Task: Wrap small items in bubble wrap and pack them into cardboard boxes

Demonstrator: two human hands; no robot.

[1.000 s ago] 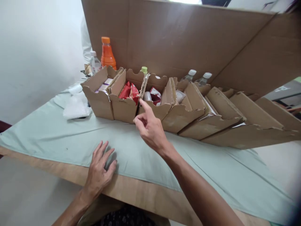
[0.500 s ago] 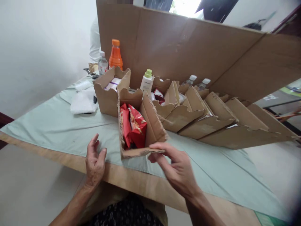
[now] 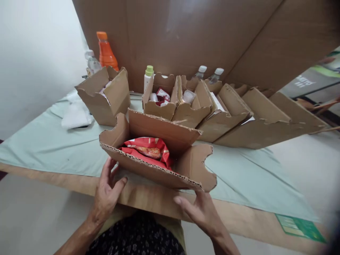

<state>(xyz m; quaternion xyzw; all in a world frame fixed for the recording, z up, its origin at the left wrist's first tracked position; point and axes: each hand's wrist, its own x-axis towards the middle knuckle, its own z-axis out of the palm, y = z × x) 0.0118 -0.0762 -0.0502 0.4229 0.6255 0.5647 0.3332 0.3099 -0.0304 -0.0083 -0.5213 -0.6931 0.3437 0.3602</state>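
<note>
In front of me on the cloth stands a cardboard bin [image 3: 159, 177] with notched ends, turned lengthwise across my body. Red snack packets [image 3: 151, 150] lie inside it. My left hand [image 3: 110, 189] is open beside its left front wall, thumb apart, the fingertips partly hidden behind the box. At the right front corner is my right hand [image 3: 200, 210]; its thumb is stretched away from the cardboard and its other fingers are partly covered by the bin. Whether those fingers press on the bin is hard to make out.
Several cardboard bins [image 3: 191, 113] line the back, with a separate bin [image 3: 103, 102] at left. Behind stand an orange bottle [image 3: 107, 53], clear bottles [image 3: 201, 72] and a green-capped bottle [image 3: 148, 76]. A tall cardboard panel [image 3: 170, 39] closes the rear. White wrap [image 3: 75, 115] lies left.
The bin with red packets has turned from pointing toward me to lying crosswise. My right hand has let go of its end wall's rim and moved lower. My view has tilted down.
</note>
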